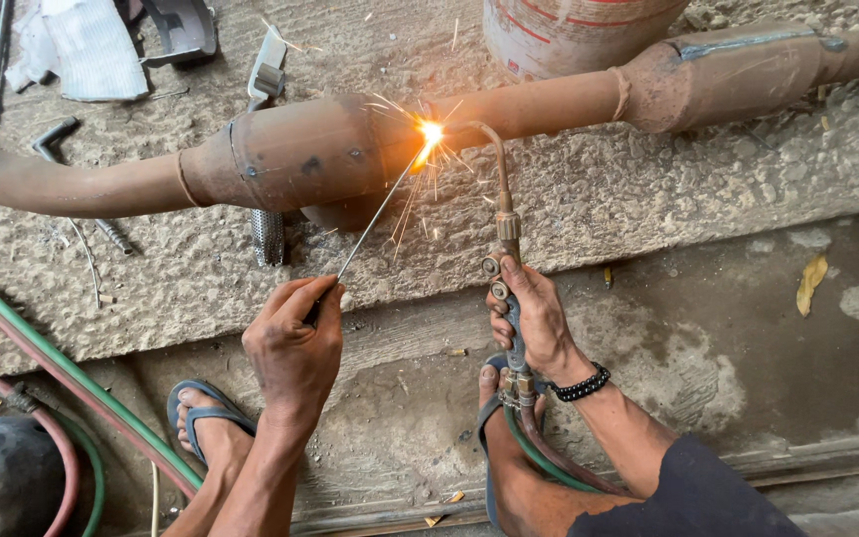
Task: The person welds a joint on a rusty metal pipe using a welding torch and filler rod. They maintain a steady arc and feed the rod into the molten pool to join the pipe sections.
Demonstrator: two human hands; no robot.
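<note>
1. Left hand gripped closed on filler rod; right hand closed around torch.
2. Rusty exhaust pipe lay on concrete floor; flame best kept steady on joint, rod fed gently.

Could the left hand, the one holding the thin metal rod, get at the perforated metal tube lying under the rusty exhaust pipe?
Probably yes. The left hand sits just right of the perforated metal tube, with only bare rough concrete between. But it grips the thin metal rod, so it isn't free.

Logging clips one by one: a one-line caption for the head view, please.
Right hand holds a gas torch, left hand a filler rod, meeting in sparks on a rusty exhaust pipe.
</note>
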